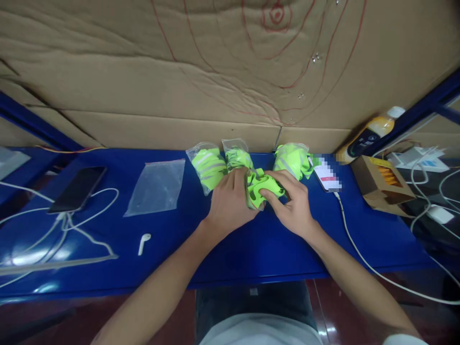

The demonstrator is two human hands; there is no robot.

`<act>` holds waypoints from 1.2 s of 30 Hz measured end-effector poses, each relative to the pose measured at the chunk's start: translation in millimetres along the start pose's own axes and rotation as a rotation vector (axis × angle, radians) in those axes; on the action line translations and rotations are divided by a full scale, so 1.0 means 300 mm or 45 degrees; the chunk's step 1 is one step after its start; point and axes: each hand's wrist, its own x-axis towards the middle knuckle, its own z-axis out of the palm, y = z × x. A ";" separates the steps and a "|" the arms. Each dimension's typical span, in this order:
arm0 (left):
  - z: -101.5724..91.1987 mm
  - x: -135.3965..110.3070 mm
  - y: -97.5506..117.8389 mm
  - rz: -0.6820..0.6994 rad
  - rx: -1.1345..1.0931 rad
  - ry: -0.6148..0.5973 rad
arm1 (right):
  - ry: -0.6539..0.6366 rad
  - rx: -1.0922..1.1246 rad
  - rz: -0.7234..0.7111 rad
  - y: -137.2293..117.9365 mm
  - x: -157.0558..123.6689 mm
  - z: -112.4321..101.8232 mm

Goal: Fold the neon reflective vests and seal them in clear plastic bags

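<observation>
hands [262, 203] curled knuckles-up, together pinching a green bundle [260, 188] over the bench [251, 249]

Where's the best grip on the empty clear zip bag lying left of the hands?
Probably the near edge of the empty zip bag, from above with a fingertip pinch. It lies flat on the blue table, so only an edge can be lifted; that side looks free of cables.

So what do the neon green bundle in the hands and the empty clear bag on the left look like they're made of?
The neon green bundle, gripped by both the left hand and right hand, looks like soft matte fabric: it creases and bunches. The empty clear bag seems thin glossy plastic film: see-through, wrinkled, with glare.
</observation>
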 end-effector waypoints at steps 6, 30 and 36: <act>-0.018 0.000 0.001 0.024 -0.070 0.039 | -0.250 0.075 0.022 -0.015 0.061 -0.025; -0.022 0.016 -0.006 -0.336 -0.397 -0.039 | -1.141 -0.598 -0.001 -0.145 0.274 0.003; -0.017 0.034 -0.068 -0.406 -0.402 0.091 | -0.903 0.023 0.130 -0.098 0.299 -0.022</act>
